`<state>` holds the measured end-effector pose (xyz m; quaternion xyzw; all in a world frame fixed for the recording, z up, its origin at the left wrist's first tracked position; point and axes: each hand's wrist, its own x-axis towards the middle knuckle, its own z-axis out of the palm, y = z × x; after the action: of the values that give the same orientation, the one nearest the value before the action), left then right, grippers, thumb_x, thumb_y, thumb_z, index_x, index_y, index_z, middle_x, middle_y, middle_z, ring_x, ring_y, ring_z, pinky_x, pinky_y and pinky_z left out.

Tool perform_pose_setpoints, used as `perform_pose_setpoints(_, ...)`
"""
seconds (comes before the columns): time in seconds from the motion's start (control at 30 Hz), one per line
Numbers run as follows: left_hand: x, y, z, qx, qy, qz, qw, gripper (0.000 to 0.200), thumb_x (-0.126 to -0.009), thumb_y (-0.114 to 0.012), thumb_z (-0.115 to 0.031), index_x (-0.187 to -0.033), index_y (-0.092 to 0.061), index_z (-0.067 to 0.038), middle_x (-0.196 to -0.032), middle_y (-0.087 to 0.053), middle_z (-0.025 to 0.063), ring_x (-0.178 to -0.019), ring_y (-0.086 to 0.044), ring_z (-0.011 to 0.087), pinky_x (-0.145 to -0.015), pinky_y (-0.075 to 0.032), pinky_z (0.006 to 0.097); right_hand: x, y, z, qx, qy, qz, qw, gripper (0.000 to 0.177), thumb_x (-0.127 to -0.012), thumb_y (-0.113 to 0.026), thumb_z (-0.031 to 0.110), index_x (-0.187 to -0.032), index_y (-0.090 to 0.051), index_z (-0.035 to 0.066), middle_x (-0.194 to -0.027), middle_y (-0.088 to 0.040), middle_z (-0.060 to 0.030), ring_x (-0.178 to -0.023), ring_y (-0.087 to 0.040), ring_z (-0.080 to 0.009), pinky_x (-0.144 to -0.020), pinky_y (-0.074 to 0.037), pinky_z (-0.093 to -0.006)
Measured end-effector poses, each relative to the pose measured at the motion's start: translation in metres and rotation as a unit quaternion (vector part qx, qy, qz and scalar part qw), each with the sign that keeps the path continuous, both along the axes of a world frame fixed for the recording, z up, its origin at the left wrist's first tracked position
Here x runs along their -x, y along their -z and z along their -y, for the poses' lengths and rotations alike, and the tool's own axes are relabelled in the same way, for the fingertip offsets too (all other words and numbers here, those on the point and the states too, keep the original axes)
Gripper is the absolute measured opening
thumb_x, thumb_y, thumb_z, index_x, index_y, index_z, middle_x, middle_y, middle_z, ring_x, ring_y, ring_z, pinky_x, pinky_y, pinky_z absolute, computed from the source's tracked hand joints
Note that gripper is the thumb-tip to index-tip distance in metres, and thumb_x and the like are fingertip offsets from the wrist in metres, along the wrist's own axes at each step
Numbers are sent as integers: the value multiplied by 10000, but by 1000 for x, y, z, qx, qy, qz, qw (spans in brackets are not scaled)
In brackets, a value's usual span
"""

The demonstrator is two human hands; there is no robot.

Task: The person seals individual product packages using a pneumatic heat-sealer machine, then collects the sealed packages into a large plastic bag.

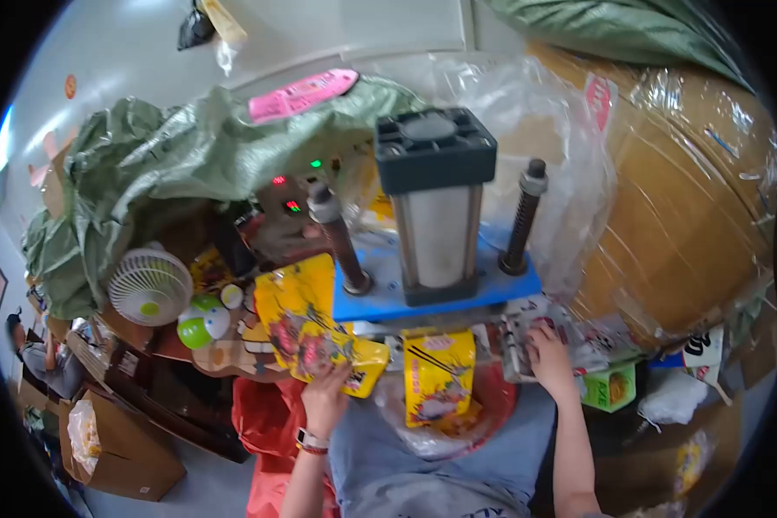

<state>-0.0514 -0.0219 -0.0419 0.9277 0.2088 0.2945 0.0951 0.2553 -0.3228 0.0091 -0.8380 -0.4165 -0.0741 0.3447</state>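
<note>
My left hand (324, 401) is closed on the lower edge of a printed yellow pouch (306, 324), left of the press. Another yellow pouch (440, 380) hangs at the front of the press, below its blue plate (397, 298). My right hand (551, 358) lies on a grey metal part (515, 345) at the press's right side, fingers stretched forward over it. Something reddish shows near those fingertips, too blurred to name. The press has a grey cylinder (436, 233) with a dark cap, between two threaded posts.
Below the hanging pouch, a red basin (501, 393) lined with clear plastic sits at my lap. On the left are a white fan (150, 287) and a green-and-white toy (203, 321). A large plastic-wrapped carton (682, 207) stands right. A person (50, 358) is far left.
</note>
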Motion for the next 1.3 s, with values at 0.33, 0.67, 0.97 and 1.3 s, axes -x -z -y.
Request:
perform_pose_setpoints(0.33, -13, -89, 87, 110, 46, 120, 986, 380, -628, -620, 129, -947, -729, -46, -978, -738, 88, -988, -699, 268, -819, -564, 340, 116, -90, 9, -217, -151, -257, 929, 442, -729, -818, -38, -1070, -543, 21, -1051, -670, -147, -912, -665, -187, -762, -556, -307)
perform_pose_setpoints(0.67, -19, -114, 117, 215, 210, 28, 953, 201, -724, -737, -18, -924, -735, -42, -824, -735, 94, -721, -720, 268, -633, -563, 316, 126, -95, -18, -133, -308, 80, 939, 517, -746, -799, 227, -1199, -649, 30, -1097, -672, -42, -925, -633, -209, -828, -506, -370)
perform_pose_setpoints(0.97, -103, -49, 88, 786, 74, 117, 603, 213, -934, -654, -119, -1063, -658, 51, -977, -719, 105, -813, -692, 144, -715, -561, 285, 72, -86, 10, -107, 67, 19, 992, 396, -841, -716, 143, -1193, -594, 9, -1203, -608, -162, -1099, -563, -338, -962, -411, -439)
perform_pose_setpoints(1.3, -75, -38, 7, 568, -43, 99, 816, 546, -855, -754, -324, -1235, -585, 31, -1130, -677, 132, -1021, -644, 193, -899, -489, 345, 46, -18, 36, 89, 33, -48, 994, 226, -932, -605, 235, -1081, -630, 67, -1062, -631, -91, -1085, -559, -243, -1088, -225, -491)
